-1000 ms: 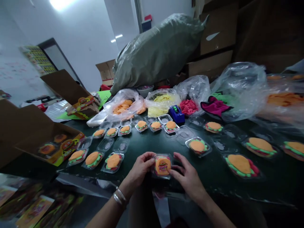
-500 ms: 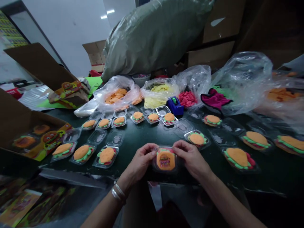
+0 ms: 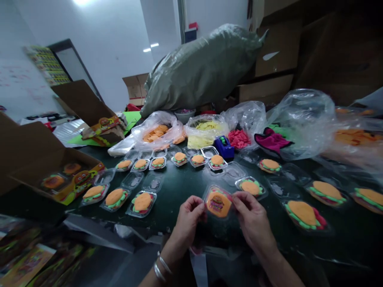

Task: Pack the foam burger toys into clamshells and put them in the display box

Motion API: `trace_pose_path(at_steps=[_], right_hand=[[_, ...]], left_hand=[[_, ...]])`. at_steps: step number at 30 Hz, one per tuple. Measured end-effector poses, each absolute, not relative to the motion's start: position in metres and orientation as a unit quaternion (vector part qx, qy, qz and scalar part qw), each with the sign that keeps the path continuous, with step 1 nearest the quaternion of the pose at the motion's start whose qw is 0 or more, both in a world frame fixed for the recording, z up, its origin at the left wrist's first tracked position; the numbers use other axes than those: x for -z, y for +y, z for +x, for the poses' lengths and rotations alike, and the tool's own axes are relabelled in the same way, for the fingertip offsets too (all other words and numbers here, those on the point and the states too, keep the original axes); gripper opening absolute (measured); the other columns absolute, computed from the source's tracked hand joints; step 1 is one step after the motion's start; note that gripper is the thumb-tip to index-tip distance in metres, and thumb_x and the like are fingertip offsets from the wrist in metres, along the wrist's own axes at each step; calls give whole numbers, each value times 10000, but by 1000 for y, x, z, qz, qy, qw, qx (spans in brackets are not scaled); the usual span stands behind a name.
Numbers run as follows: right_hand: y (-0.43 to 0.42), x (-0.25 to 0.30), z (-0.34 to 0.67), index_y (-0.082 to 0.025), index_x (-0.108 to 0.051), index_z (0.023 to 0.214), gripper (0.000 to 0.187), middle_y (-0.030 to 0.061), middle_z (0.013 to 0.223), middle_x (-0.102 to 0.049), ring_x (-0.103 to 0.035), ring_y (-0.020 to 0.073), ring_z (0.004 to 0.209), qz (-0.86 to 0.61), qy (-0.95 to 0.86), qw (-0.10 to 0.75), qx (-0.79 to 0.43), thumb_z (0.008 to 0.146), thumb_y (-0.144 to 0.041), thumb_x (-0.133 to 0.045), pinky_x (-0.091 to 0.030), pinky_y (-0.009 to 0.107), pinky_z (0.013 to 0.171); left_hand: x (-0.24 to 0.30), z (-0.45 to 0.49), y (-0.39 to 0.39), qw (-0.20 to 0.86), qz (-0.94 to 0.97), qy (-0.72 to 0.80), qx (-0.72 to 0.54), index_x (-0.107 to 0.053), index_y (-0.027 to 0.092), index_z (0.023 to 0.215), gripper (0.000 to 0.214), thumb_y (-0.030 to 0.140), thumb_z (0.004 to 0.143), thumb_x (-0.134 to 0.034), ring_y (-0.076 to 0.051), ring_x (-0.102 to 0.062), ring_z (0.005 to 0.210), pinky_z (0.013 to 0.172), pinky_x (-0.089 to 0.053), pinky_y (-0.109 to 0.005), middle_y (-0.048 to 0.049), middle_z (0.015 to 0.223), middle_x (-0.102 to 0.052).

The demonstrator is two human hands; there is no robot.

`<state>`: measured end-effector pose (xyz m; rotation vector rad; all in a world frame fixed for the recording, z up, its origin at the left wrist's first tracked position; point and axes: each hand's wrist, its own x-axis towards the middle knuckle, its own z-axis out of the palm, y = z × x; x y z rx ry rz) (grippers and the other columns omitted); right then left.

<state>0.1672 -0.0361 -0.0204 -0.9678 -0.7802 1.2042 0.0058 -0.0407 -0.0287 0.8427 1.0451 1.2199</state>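
A worker pinches a small clear box (image 3: 213, 189) at its right side, the thumb and fingers of the right hand (image 3: 254, 217) closed on the upper corner; the left hand (image 3: 188, 221), two silver bracelets (image 3: 158, 272) at its wrist, has its thumb and forefinger drawn narrowly together at the box's left edge, though whether they grip it or only touch it cannot be told; the box, tilted and holding a toy burger (image 3: 221, 213) with a printed label, sits between the two hands above the near edge of a dark table (image 3: 179, 185); just beyond the right hand lies an open tray (image 3: 263, 193) with another burger; more burgers in open trays stand in rows to the left and right; farther back, a blue tape dispenser (image 3: 225, 148) stands near plastic bags of orange (image 3: 155, 133), yellow (image 3: 208, 126) and red pieces (image 3: 239, 138); an open cardboard box (image 3: 38, 153) rests at left.
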Motion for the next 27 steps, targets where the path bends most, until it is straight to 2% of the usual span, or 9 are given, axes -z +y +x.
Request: trace_pose_path(at_steps=[4, 7, 10, 12, 13, 18, 21, 23, 27], right_hand=[[-50, 22, 169, -224, -669, 814, 210, -29, 731, -606, -503, 137, 668, -422, -411, 629, -508, 732, -387, -773, -421, 230, 599], [-48, 23, 173, -220, -668, 776, 278, -26, 718, -605, -514, 141, 653, -398, -370, 623, -563, 668, -440, -799, -435, 240, 600], [-42, 22, 172, -196, -673, 748, 325, -18, 693, -598, -512, 136, 619, -394, -357, 593, -605, 612, -448, -827, -432, 244, 577], [-39, 20, 169, -182, -670, 731, 332, -15, 679, -592, -511, 137, 615, -396, -363, 573, -619, 603, -441, -833, -427, 246, 573], [-37, 20, 167, -179, -667, 725, 336, -15, 675, -591, -512, 138, 616, -397, -365, 565, -624, 600, -442, -834, -427, 248, 577], [-39, 16, 168, -191, -667, 802, 337, -21, 716, -605, -507, 141, 663, -420, -383, 562, -601, 663, -472, -790, -421, 246, 632], [-51, 17, 171, -180, -636, 753, 309, -43, 621, -511, -423, 125, 603, -461, -467, 513, -554, 768, -482, -700, -345, 226, 552], [-58, 20, 170, -181, -571, 679, 363, -54, 582, -426, -356, 117, 564, -478, -530, 469, -521, 823, -512, -618, -292, 234, 513], [-58, 27, 169, -188, -484, 616, 436, -54, 591, -347, -290, 114, 566, -452, -559, 470, -512, 834, -558, -562, -256, 243, 511]], left_hand=[[35, 5, -49, 621, 367, 437, -538, -524, 156, 743, 330, 413, 722, -730, -60, -433, 514, 518, -340, -189, 56, 603, -522], [27, -6, -56, 652, 377, 413, -513, -528, 153, 745, 314, 367, 722, -756, -68, -471, 555, 548, -392, -193, 46, 644, -531], [12, -15, -58, 689, 369, 398, -480, -583, 165, 998, 394, 346, 709, -780, -144, -599, 794, 676, -498, -249, -32, 923, -629], [3, -14, -56, 716, 355, 387, -460, -521, 207, 1193, 553, 358, 724, -771, -200, -620, 920, 729, -534, -309, -72, 1106, -613], [1, -12, -55, 728, 352, 380, -450, -502, 212, 1219, 568, 357, 736, -762, -211, -629, 920, 729, -544, -325, -80, 1119, -615], [-2, 3, -48, 733, 299, 372, -485, -540, 168, 1055, 385, 341, 769, -731, -180, -640, 798, 683, -562, -315, -58, 967, -651], [-2, 8, -46, 730, 256, 374, -511, -537, 190, 1054, 383, 371, 772, -724, -192, -638, 809, 658, -570, -329, -52, 991, -647], [-3, 11, -46, 728, 247, 362, -527, -544, 192, 1045, 366, 360, 776, -726, -184, -635, 809, 676, -565, -321, -44, 974, -646], [-8, 14, -47, 730, 244, 340, -541, -558, 194, 1034, 309, 344, 806, -702, -178, -631, 815, 708, -545, -313, -47, 975, -654]])
